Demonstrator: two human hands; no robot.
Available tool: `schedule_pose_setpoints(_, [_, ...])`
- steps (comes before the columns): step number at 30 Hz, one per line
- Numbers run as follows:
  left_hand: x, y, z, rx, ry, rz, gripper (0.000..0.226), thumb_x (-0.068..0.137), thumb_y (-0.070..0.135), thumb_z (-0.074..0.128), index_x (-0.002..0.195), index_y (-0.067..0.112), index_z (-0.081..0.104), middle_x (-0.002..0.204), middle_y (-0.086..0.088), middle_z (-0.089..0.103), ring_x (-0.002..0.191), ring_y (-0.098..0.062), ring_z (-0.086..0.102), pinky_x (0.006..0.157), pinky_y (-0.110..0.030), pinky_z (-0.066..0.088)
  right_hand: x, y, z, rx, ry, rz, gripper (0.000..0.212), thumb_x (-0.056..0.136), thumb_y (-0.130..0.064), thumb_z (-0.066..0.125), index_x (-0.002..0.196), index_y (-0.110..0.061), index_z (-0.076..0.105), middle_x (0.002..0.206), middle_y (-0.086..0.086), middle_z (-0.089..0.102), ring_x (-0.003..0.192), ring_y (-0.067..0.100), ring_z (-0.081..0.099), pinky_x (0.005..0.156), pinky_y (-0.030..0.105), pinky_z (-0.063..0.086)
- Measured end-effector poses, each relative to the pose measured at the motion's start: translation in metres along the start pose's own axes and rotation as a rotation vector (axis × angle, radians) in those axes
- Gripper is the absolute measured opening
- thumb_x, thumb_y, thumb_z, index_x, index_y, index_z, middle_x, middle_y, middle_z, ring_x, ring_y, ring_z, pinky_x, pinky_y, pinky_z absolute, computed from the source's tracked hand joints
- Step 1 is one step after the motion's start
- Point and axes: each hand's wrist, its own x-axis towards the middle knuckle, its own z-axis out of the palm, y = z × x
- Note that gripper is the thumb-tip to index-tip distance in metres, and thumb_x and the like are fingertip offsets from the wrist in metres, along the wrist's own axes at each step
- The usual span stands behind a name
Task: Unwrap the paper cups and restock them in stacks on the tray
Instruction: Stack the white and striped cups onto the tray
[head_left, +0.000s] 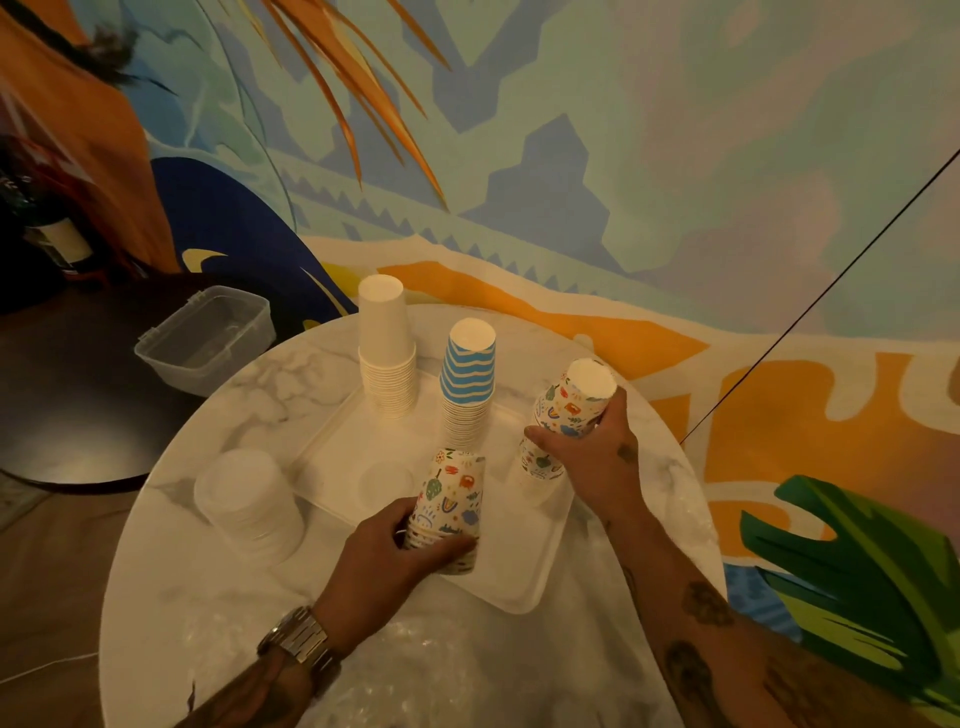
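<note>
A white tray (363, 447) lies on a round marble table (208, 597). At its back stand an upside-down stack of plain white cups (387, 348) and a blue-striped stack (467, 384). My left hand (389, 561) grips a short stack of colourful patterned cups (452, 504) at the tray's front. My right hand (592, 452) holds a taller patterned stack (566, 415), tilted, on the tray's right side. Clear plastic wrap (415, 670) lies crumpled at the table's near edge.
A stack of white lids (249, 499) sits left of the tray. A clear plastic box (205, 338) rests on a dark round table (78, 415) to the left. A painted wall rises behind. A dark bottle (47, 234) stands far left.
</note>
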Motion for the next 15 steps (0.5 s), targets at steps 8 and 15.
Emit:
schedule_pose_setpoints(8, [-0.001, 0.003, -0.007, -0.017, 0.036, -0.014, 0.06, 0.056, 0.054, 0.077, 0.107, 0.025, 0.065, 0.096, 0.014, 0.074, 0.087, -0.006, 0.071, 0.076, -0.026, 0.058, -0.007, 0.044, 0.017, -0.072, -0.057, 0.109, 0.093, 0.061, -0.016, 0.093, 0.137, -0.017, 0.04, 0.137, 0.004, 0.053, 0.127, 0.025, 0.051, 0.106, 0.041, 0.045])
schedule_pose_setpoints(15, [-0.001, -0.002, -0.007, -0.006, 0.037, -0.023, 0.067, 0.052, 0.057, 0.077, 0.109, 0.024, 0.065, 0.095, 0.015, 0.074, 0.086, -0.004, 0.07, 0.072, -0.021, 0.057, -0.055, 0.054, 0.023, -0.066, 0.061, 0.205, 0.072, 0.076, -0.029, 0.083, 0.133, -0.021, 0.04, 0.124, 0.002, 0.053, 0.114, 0.021, 0.054, 0.089, 0.029, 0.045])
